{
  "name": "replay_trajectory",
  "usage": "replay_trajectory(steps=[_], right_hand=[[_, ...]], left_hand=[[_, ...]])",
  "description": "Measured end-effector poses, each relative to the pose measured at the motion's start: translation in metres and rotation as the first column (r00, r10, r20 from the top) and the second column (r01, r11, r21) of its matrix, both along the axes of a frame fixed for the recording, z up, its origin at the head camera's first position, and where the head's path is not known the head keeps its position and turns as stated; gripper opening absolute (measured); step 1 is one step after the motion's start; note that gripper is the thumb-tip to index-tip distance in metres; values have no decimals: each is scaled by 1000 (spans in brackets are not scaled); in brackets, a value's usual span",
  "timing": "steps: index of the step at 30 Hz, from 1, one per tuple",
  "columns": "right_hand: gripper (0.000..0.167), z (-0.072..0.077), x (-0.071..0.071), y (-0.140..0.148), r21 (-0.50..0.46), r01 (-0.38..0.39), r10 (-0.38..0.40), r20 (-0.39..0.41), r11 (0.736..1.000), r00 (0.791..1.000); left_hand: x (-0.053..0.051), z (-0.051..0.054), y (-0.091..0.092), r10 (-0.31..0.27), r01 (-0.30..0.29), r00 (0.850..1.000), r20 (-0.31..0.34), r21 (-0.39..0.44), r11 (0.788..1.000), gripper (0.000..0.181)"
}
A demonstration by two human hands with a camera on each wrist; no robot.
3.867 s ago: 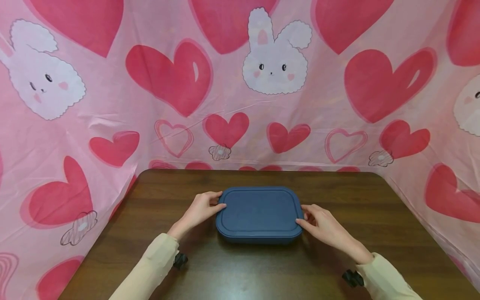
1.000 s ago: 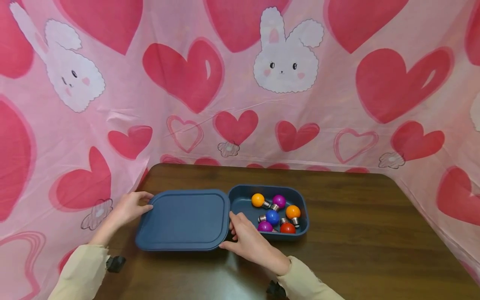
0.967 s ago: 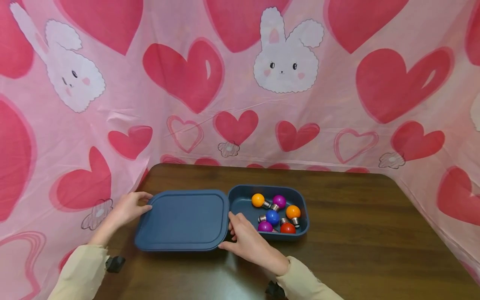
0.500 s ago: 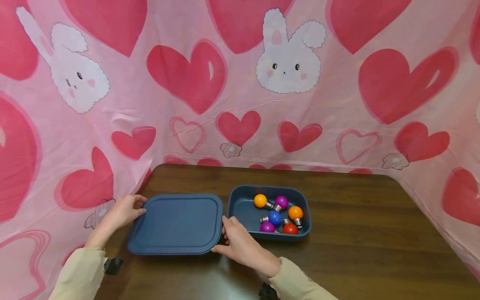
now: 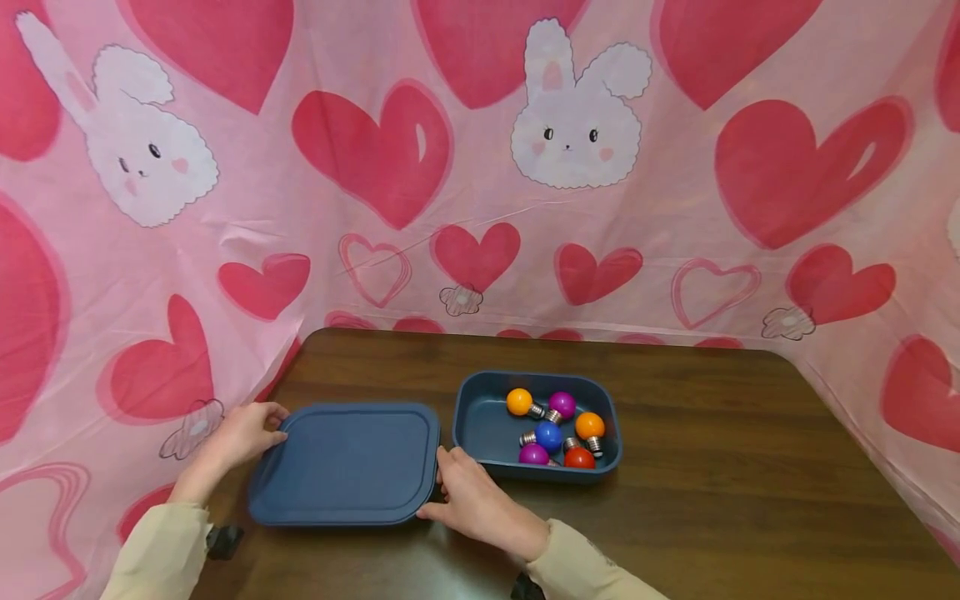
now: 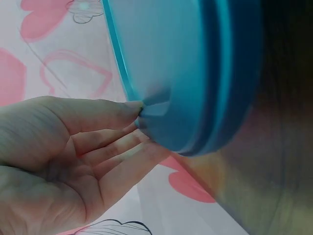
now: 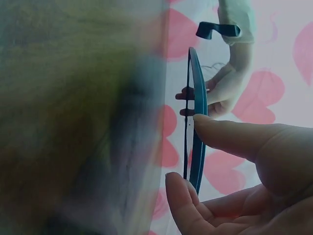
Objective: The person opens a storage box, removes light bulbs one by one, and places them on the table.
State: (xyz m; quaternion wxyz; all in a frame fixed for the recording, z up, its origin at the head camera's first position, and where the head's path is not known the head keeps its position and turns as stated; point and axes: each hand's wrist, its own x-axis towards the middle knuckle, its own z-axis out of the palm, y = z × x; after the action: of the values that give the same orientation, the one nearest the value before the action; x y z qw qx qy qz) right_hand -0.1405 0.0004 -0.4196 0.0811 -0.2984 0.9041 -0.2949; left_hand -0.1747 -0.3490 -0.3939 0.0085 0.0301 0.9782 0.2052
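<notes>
A dark blue rectangular lid with rounded corners is held between both hands on the left side of the table. My left hand pinches its left end, thumb on top and fingers below, as the left wrist view also shows. My right hand pinches the right end the same way. In the right wrist view the lid is seen edge-on, apart from the table. Right of it stands the matching blue box, uncovered. Inside lie several small round light bulbs: orange, purple, blue and red.
The brown wooden table carries the box near its middle. A pink cloth printed with hearts and rabbits hangs behind the table and along its sides. A black strap is on the left wrist.
The lid has come off the box and moved left in both hands, uncovering the bulbs. Over the last second it has come farther left and nearer to me. The box stays put.
</notes>
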Motion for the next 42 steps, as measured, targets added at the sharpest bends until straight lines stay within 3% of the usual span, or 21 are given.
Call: replay_trajectory(steps=[4, 10, 15, 23, 32, 37, 42], right_hand=[[50, -5, 3, -3, 24, 1, -1, -10, 1000, 1000], [59, -13, 4, -6, 70, 21, -23, 32, 997, 999], [67, -19, 4, -7, 139, 22, -24, 16, 990, 1000], [59, -24, -1, -7, 213, 26, -29, 12, 977, 999], [56, -22, -7, -12, 267, 1, -7, 21, 964, 1000], [47, -23, -8, -14, 287, -33, 40, -22, 957, 999], [48, -24, -9, -16, 314, -47, 63, -43, 948, 997]], left_hand=[[2, -5, 0, 16, -17, 1000, 25, 5, 1000, 26], [3, -16, 2, 27, -29, 999, 46, 40, 999, 26], [3, -22, 5, 37, -39, 998, 50, 48, 998, 24], [0, -30, 10, 61, -63, 996, 60, 22, 998, 22], [-2, -39, 8, 35, -38, 999, -26, -95, 995, 17], [-1, -42, 13, 34, -41, 997, -64, -122, 992, 11], [1, -45, 18, 48, -59, 994, -95, -125, 990, 31]])
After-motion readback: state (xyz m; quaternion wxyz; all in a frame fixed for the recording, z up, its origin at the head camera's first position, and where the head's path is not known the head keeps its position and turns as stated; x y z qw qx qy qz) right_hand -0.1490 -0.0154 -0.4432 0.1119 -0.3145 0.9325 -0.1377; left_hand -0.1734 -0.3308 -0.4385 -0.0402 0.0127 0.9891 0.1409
